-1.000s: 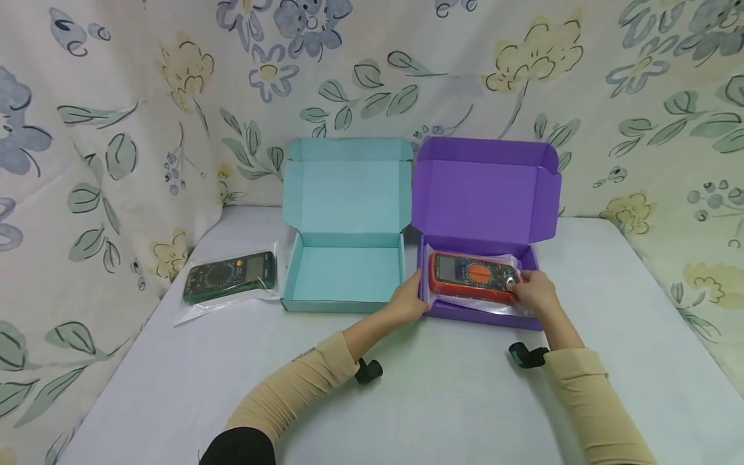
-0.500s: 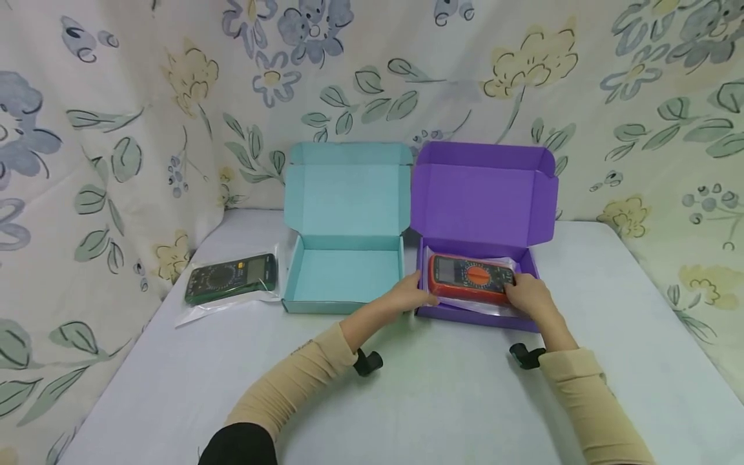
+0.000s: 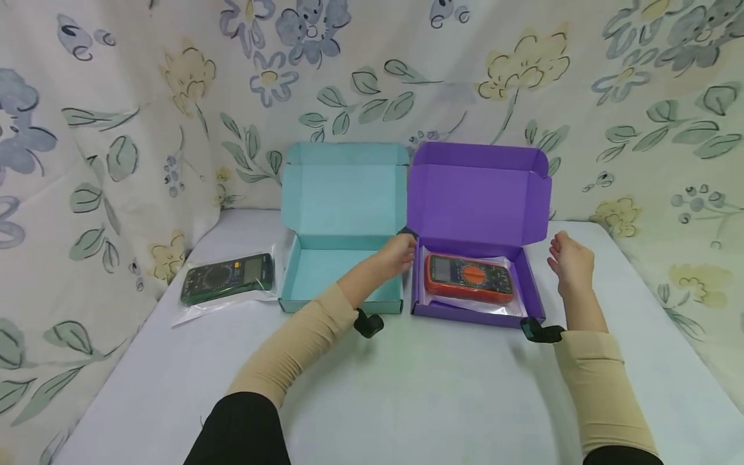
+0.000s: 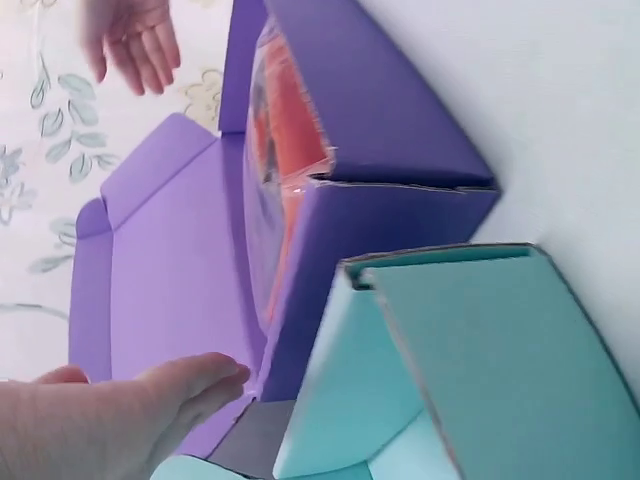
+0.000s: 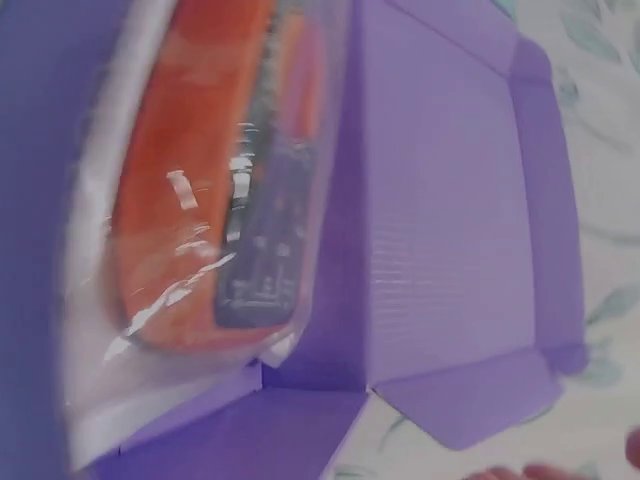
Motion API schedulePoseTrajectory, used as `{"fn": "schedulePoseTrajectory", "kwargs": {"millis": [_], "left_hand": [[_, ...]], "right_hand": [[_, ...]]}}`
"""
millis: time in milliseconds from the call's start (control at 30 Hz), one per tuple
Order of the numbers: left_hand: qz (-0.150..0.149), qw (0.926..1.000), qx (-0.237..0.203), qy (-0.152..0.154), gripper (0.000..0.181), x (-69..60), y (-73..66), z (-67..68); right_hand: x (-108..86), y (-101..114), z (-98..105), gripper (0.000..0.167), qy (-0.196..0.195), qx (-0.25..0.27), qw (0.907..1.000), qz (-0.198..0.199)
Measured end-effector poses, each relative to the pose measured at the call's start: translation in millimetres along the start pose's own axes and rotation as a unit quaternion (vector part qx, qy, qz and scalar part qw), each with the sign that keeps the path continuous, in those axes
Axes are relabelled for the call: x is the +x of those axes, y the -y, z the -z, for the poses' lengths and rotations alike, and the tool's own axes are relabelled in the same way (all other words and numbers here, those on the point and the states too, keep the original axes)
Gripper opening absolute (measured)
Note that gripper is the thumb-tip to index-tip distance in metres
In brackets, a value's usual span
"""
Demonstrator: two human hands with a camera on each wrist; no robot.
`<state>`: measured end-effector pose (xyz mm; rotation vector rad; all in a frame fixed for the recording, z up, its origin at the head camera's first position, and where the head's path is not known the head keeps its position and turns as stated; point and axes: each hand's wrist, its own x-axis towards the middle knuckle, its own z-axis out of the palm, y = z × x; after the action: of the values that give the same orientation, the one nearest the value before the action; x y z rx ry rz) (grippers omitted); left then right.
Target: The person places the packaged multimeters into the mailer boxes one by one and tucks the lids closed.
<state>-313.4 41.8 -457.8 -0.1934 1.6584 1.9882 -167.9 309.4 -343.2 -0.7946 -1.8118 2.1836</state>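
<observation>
The tabletop (image 3: 453,387) carries a purple box (image 3: 459,314), right of its middle and toward the rear edge, and just left of that a turquoise box (image 3: 325,265), both unclosed. Half a second ago the right hand (image 3: 572,263) had its fingers on the red meter (image 3: 468,278) inside the purple box; now it is up beyond that box's right wall, fingers released and loosely bent around nothing. The left hand (image 3: 397,257) has shifted from the purple box's front left corner to its left rear side, over the turquoise box's right wall, also grasping nothing; whether it brushes the purple cardboard cannot be told. That suggests the red meter's placing is done, since it rests in the purple box unheld. It lies face up in its clear bag (image 5: 95,420), between the two sets of fingers and apart from both, nearer the tabletop's front edge than either. The green meter (image 3: 228,279), also bagged, lies toward the left edge, well apart from the fingers.
</observation>
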Motion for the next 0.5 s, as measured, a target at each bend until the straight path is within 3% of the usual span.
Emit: {"fn": "schedulePoseTrajectory", "kwargs": {"millis": [67,200,300,367,400,500], "left_hand": [[0.011,0.9984,-0.054,-0.011,0.066,16.7,-3.8,1.8],[0.019,0.9903,-0.126,-0.054,0.066,92.0,11.3,16.0],[0.008,0.9868,-0.150,-0.062,0.079,143.5,27.1,27.4],[0.002,0.9842,-0.167,-0.060,0.085,158.6,32.5,30.6],[-0.004,0.9832,-0.174,-0.054,0.086,159.7,33.6,30.7],[-0.007,0.9789,-0.200,-0.042,0.081,128.6,23.8,23.0]], "right_hand": [[6.4,2.3,3.6,0.061,0.017,0.095,0.9949,-0.032],[18.3,0.6,8.5,0.061,0.083,0.190,0.9753,-0.077],[25.7,-3.2,7.8,0.061,0.103,0.224,0.9639,-0.101],[29.6,-5.8,6.1,0.060,0.105,0.237,0.9598,-0.107],[31.2,-6.9,4.8,0.061,0.108,0.237,0.9597,-0.105],[34.3,-9.2,1.6,0.062,0.117,0.226,0.9629,-0.090]]}}
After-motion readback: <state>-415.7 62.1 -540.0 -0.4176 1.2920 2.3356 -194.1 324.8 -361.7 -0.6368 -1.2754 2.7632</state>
